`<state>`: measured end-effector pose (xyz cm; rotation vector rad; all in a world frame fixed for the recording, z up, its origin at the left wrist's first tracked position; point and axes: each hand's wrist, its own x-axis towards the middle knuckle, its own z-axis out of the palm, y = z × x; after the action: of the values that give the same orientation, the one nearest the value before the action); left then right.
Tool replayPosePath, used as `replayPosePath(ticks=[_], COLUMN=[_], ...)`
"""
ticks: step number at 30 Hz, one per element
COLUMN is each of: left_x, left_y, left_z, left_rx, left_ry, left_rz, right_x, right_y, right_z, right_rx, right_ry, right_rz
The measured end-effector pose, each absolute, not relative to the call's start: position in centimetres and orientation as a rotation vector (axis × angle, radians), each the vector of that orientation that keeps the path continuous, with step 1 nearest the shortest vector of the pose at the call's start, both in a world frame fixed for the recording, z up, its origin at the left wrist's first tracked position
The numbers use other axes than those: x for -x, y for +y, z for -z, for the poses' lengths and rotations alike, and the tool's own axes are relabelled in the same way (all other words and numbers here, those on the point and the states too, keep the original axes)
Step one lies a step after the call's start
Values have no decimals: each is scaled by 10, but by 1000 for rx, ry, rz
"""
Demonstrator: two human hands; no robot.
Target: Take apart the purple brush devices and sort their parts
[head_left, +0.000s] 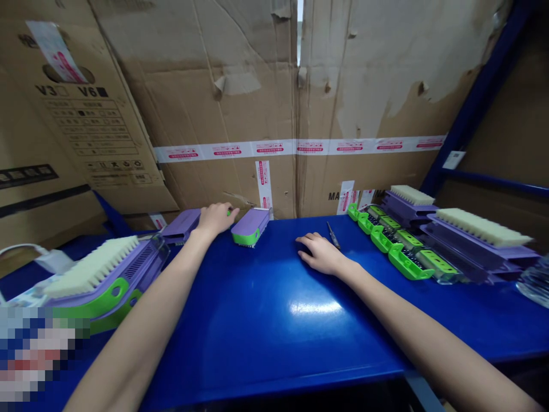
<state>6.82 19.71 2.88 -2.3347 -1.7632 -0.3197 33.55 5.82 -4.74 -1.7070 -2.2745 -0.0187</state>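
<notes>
At the back left of the blue table, my left hand [215, 218] is closed over a purple brush [182, 225]; a bit of green shows by its fingertips, and the palm hides the middle of the brush. Just right of that hand lies another purple brush [252, 225] with a green end, bristles down. My right hand [319, 252] rests on the tabletop with its fingers apart and nothing in them. Close beyond it lies a small dark screwdriver [333, 236].
Purple brushes with cream bristles [98, 266] are stacked at the left, near a white plug [55, 260]. On the right stand green clip parts [407, 263] in a row and more purple brush bodies [476, 246]. A cardboard wall [223, 114] closes off the back.
</notes>
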Motion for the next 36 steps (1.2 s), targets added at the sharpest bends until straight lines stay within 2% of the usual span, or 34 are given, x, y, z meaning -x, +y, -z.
replayPosePath(ticks=[6, 11, 28, 36], left_x=[-107, -123, -109, -109], left_y=[175, 167, 157, 153], left_z=[-36, -23, 35, 43], left_rx=[2529, 2512, 2360, 2300], left_ry=[-1720, -1709, -940, -476], left_rz=[158, -1, 568, 613], right_x=[-335, -334, -336, -336], right_y=[57, 56, 59, 62], right_z=[46, 45, 49, 55], right_rx=[1709, 1715, 1691, 1650], right_ry=[-2274, -2277, -2279, -2109], right_rz=[10, 12, 31, 45])
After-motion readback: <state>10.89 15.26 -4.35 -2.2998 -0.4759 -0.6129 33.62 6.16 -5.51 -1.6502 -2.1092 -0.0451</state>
